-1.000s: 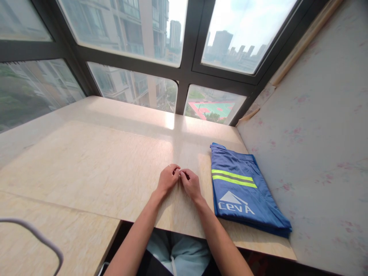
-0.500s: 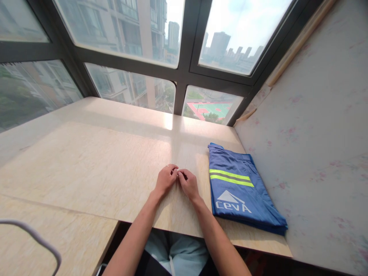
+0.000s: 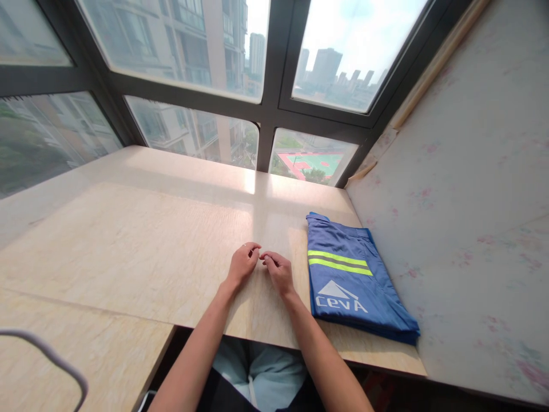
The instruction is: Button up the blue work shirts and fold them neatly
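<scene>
A folded pair of blue work trousers [image 3: 347, 286] lies at the right of the tabletop, with yellow-green and grey reflective stripes and a white "CEVA" print. Both hands rest on the pale tabletop left of it, fingertips facing each other with a small gap between. My left hand [image 3: 244, 264] has curled fingers, a thin ring on one of them, and nothing seen in its grasp. My right hand [image 3: 278, 272], nearer the trousers but apart from them, has thumb and fingers bent inward; no object shows there either.
The marble-patterned tabletop [image 3: 128, 240] reaches back to dark-framed windows [image 3: 266, 103]. A flower-patterned wall [image 3: 463, 229] stands close on the right. A grey cable [image 3: 51, 352] curves over the lower left surface. The table's front edge is just before my lap.
My two hands have drawn slightly apart at the fingertips. The whole view has shifted a little, so the trousers appear further left; they have not moved on the table.
</scene>
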The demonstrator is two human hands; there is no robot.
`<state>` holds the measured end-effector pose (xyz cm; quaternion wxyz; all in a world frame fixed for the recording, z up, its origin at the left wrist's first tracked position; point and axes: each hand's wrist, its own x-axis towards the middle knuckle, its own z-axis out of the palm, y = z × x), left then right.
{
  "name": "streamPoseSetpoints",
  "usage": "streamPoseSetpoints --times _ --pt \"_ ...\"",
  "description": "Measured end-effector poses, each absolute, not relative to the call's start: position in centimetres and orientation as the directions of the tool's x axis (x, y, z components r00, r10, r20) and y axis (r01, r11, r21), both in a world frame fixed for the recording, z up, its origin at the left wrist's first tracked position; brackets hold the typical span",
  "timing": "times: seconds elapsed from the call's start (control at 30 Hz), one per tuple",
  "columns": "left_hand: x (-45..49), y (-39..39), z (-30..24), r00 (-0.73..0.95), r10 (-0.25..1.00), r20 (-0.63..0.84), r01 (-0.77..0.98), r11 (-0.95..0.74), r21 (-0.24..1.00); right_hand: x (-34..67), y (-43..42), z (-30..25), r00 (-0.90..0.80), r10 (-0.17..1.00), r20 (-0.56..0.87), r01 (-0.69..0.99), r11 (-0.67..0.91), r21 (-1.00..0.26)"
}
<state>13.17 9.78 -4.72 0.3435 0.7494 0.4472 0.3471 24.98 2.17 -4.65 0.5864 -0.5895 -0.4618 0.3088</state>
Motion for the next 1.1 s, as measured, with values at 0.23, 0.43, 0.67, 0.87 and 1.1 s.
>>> streamPoseSetpoints --times 0.23,0.43,0.67,0.87,1.1 --pt "13.0 10.0 -4.7 0.352 0.911 0.214 0.403 -0.354 0.844 23.8 -1.3 -2.7 0.364 0.922 0.135 0.064 0.12 -0.991" --pt "12.9 10.0 -4.7 0.359 0.91 0.209 0.423 -0.358 0.833 25.3 -6.3 0.9 0.378 0.909 0.173 0.056 0.164 -0.985" --pt "12.9 10.0 -4.7 0.336 0.923 0.189 0.46 -0.336 0.822 34.6 -10.3 3.7 0.561 0.798 0.217 0.207 0.119 -0.971" --pt "13.0 10.0 -4.6 0.337 0.924 0.178 0.498 -0.336 0.799 47.0 -10.9 0.9 0.729 0.66 0.179 0.444 -0.258 -0.858" --pt "13.3 10.2 -4.1 0.276 0.953 0.127 0.525 -0.259 0.811 53.6 -10.9 -3.4 0.686 0.726 0.039 0.469 -0.401 -0.787"
